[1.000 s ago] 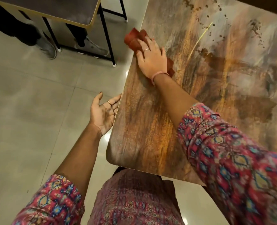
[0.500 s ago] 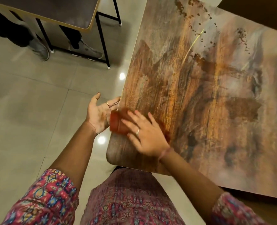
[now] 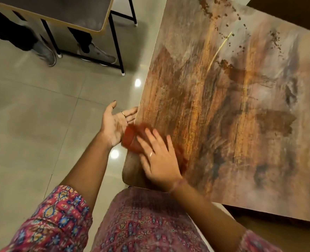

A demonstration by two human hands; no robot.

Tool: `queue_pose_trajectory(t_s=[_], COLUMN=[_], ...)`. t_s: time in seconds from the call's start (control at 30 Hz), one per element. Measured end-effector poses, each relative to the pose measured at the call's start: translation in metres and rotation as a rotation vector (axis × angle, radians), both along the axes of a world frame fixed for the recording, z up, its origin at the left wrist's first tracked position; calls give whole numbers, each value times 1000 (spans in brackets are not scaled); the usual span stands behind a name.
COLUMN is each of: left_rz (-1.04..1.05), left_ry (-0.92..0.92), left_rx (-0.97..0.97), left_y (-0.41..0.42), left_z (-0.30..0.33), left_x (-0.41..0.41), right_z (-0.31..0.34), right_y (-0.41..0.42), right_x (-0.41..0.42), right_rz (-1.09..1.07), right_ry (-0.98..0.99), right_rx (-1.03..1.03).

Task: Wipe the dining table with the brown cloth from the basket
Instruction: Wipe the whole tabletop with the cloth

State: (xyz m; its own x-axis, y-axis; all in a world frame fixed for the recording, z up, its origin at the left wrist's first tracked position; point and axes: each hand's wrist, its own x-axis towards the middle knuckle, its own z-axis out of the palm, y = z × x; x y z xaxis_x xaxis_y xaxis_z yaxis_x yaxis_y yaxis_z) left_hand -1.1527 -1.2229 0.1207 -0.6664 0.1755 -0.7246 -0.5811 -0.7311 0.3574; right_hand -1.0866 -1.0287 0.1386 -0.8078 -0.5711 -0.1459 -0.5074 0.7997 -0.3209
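Two hands are at the table's near corner. The right hand (image 3: 159, 159) lies flat, fingers spread, pressing one soft brown cloth (image 3: 132, 138) on the dining table (image 3: 223, 106). The left hand (image 3: 114, 124) waits palm up beside the edge, fingers straight. The top looks streaky brown. Farther off, dark crumbs (image 3: 223, 62) lie scattered.
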Motion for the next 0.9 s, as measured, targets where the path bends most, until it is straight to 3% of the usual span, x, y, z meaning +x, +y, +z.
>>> queue_pose_trajectory(t_s=[0.1,0.2,0.3,0.37,0.47,0.53,0.6,0.67,0.8,0.9], left_rz=[-36,-63,-65,-63,-46,-39,-40,-57,-136,-229], left_ry=[-10,1,-1,4,4,1,8,14,6,27], left_rx=[-12,-30,-30,-34,-17,1,30,74,130,144], left_y=[-2,-4,-4,-3,2,3,0,-4,-16,-24], left_z=[1,3,2,-1,-4,-4,-4,-4,-4,2], left_x=[-7,-11,-13,-13,-12,-13,-15,-16,-17,-23], right_z=[-1,2,1,1,2,-3,-6,-5,0,2], right_y=[27,30,21,14,6,-5,-22,-29,1,19], right_x=[30,-29,-116,-175,-233,-227,-185,-118,25,23], right_rz=[257,499,534,343,-153,-436,-541,-404,312,561], right_ry=[-30,-37,-41,-15,10,53,100,87,19,-26], right_rx=[23,81,101,97,49,72,75,4,-39,-36])
